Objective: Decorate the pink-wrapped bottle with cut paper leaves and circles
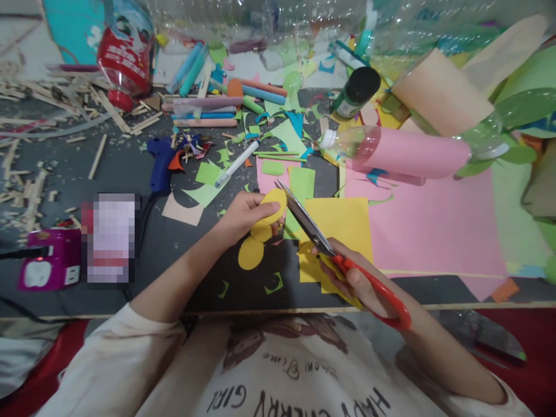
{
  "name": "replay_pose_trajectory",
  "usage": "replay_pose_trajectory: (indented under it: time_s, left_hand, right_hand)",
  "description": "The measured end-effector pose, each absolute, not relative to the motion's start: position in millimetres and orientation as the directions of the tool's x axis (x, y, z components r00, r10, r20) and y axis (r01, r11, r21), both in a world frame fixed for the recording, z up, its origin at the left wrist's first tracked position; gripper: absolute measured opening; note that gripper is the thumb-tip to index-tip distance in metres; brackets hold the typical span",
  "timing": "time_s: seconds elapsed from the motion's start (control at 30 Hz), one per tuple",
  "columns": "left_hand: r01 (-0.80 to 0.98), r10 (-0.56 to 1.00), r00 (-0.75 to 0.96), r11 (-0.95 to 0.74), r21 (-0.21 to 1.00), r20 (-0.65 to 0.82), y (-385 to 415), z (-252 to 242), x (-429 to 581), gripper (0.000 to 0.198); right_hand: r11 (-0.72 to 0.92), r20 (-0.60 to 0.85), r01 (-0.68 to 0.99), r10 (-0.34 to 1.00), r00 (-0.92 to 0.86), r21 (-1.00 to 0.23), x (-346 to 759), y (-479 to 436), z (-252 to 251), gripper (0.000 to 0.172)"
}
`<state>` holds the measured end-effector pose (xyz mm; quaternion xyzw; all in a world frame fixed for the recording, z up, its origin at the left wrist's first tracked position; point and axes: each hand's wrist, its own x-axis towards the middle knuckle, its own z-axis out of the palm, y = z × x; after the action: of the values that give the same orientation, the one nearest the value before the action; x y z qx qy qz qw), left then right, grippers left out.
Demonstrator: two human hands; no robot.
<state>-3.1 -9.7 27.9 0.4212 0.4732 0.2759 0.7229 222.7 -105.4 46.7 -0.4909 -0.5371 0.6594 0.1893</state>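
Observation:
My left hand (248,215) pinches a yellow paper oval (274,206) between thumb and fingers, above the dark table. Just below it are a smaller yellow paper disc (261,232) and another yellow oval (251,253); whether these are held or lying on the table, I cannot tell. My right hand (347,272) is closed round the red-handled scissors (310,226). The slightly parted blades point up and left, their tips at the right edge of the held oval. Yellow paper sheets (343,220) lie beneath and behind my right hand.
A blue glue gun (160,165) and a purple box (52,263) with a cable are at left. Behind lie a white marker (237,164), green paper scraps and several coloured pens. At right, a pink-wrapped bottle (417,152) rests on pink paper (438,231). A black-capped jar (357,91) stands behind.

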Motion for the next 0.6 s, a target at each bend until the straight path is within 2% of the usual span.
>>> replay_pose_trajectory:
  time_s: [0.2, 0.37, 0.47, 0.6]
  left_hand:
    - [0.002, 0.795, 0.412, 0.488, 0.873, -0.446, -9.2, 30.0, -3.0, 0.022]
    - [0.027, 0.789, 0.427, 0.478, 0.878, -0.443, -9.4, 28.0, -3.4, 0.023]
    - [0.044, 0.831, 0.378, 0.423, 0.905, -0.407, -8.9, 23.1, -3.6, 0.026]
    - [0.07, 0.92, 0.228, 0.31, 0.948, -0.318, -5.5, 15.7, -4.4, 0.031]
  right_hand:
    - [-0.423, -0.486, 0.24, 0.774, -0.405, -0.874, 220.8, -108.1, 44.6, 0.078]
    - [-0.35, -0.444, 0.294, 0.813, -0.376, -0.889, 226.0, -106.5, 41.8, 0.073]
    - [-0.229, -0.396, 0.459, 0.864, -0.311, -0.859, 236.7, -99.8, 46.3, 0.062]
    - [-0.102, -0.29, 0.766, 0.95, -0.113, -0.635, 261.6, -90.2, 53.8, 0.042]
